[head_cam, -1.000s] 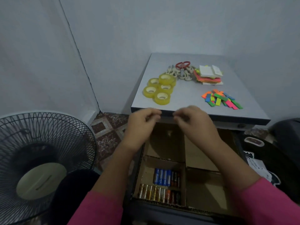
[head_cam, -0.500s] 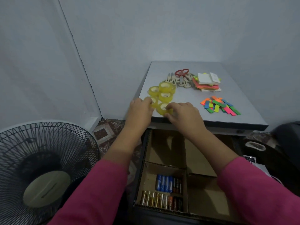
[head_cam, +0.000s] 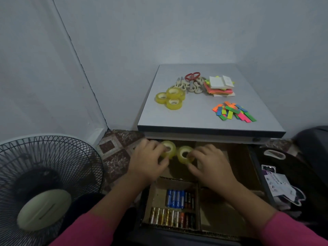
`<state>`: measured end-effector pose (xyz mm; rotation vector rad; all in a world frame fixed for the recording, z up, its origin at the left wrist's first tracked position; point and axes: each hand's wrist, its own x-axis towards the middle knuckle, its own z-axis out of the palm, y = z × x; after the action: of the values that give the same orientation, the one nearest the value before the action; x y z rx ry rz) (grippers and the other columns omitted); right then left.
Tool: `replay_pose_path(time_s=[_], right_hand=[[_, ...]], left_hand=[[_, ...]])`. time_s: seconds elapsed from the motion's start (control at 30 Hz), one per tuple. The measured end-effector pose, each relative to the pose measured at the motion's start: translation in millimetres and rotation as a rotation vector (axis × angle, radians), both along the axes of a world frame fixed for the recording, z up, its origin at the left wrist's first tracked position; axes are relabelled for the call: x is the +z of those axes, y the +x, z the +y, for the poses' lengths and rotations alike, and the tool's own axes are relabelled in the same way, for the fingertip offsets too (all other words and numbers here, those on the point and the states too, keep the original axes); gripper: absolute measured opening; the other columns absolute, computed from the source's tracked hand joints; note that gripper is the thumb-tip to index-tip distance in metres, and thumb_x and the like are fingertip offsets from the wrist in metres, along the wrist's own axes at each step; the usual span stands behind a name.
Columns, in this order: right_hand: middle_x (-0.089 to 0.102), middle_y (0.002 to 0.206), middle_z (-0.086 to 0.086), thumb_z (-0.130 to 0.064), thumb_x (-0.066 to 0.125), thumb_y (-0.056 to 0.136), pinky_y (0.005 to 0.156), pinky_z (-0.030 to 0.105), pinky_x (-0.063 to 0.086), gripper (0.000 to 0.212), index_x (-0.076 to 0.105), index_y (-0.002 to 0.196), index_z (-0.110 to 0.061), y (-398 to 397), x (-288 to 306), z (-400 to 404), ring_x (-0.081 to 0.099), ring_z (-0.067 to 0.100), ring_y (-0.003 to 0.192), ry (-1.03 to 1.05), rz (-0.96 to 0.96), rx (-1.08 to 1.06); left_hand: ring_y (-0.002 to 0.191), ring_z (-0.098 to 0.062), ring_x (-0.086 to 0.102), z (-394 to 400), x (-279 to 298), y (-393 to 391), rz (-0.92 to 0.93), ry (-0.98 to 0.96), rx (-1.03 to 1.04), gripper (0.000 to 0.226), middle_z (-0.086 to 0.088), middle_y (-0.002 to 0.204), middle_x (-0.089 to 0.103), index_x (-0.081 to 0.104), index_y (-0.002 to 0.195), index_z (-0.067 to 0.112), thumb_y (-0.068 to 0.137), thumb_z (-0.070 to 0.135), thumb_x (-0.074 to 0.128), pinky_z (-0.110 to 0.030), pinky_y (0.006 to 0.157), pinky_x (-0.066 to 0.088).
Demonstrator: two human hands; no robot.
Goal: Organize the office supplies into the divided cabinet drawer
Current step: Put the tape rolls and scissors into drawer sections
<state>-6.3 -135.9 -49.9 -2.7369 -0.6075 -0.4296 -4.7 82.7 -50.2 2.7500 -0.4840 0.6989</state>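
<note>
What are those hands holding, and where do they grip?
Each holds a yellow tape roll by its rim: left hand one, right hand another.

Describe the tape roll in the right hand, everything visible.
The tape roll is a yellowish, translucent ring of clear tape with a pale inner core. It is tilted so its hole faces the camera. The right hand pinches its right edge, holding it over the drawer's back left compartment, beside the left hand's roll.

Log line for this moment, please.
left hand: holds tape roll | right hand: holds second tape roll | both over drawer's rear-left compartment
</note>
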Motion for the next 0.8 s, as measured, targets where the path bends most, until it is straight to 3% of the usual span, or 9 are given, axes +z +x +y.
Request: replay_pose_path(time_s=[0.1,0.2,0.3,0.5,0.8], right_hand=[[0.063,0.11,-0.011,-0.046,0.051,0.09,0.085,0.03,0.036,0.028,0.063,0.113,-0.033,10.8,-2.9,7.6,0.047,0.013,0.108,-0.186,0.091,-0.004],[0.065,0.107,-0.004,-0.042,0.048,0.094,0.087,0.033,0.034,0.027,0.065,0.109,-0.028,30.9,-1.7,25.4,0.047,0.019,0.11,-0.296,0.187,-0.1],[0.067,0.106,0.002,-0.029,0.051,0.094,0.087,0.034,0.035,0.02,0.066,0.105,-0.023,46.7,-5.4,43.4,0.05,0.024,0.112,-0.404,0.303,-0.195],[0.065,0.109,0.004,-0.016,0.054,0.093,0.073,0.029,0.039,0.016,0.063,0.106,-0.015,57.2,-12.5,56.1,0.058,0.021,0.103,-0.464,0.461,-0.281],[0.061,0.122,0.008,-0.01,0.048,0.095,0.085,0.032,0.047,0.027,0.063,0.118,-0.011,54.0,-16.7,55.0,0.054,0.025,0.115,-0.433,0.464,-0.283]], left_hand=[[0.082,-0.015,0.051,-10.0,-12.5,16.3,0.057,0.267,-0.001,0.011,0.009,0.08,0.067,0.071,0.086,0.027,0.078,0.035,0.069,-0.031,0.067,0.038],[0.094,-0.019,0.05,-25.2,-8.3,31.5,0.166,0.46,0.004,0.008,0.005,0.078,0.065,0.069,0.082,0.024,0.083,0.024,0.061,-0.033,0.073,0.027],[0.109,-0.025,0.044,-38.9,-2.6,42.2,0.272,0.569,0.047,0.017,-0.001,0.09,0.066,0.067,0.092,0.018,0.088,0.013,0.051,-0.035,0.084,0.027],[0.103,-0.024,0.05,-46.7,-17.1,46.6,0.417,0.744,0.114,0.013,-0.001,0.087,0.066,0.066,0.087,0.019,0.088,0.013,0.055,-0.037,0.092,0.031],[0.106,-0.025,0.046,-45.3,-24.8,50.6,0.394,0.799,0.142,0.01,0.0,0.091,0.065,0.065,0.092,0.02,0.087,0.015,0.058,-0.038,0.092,0.031]])
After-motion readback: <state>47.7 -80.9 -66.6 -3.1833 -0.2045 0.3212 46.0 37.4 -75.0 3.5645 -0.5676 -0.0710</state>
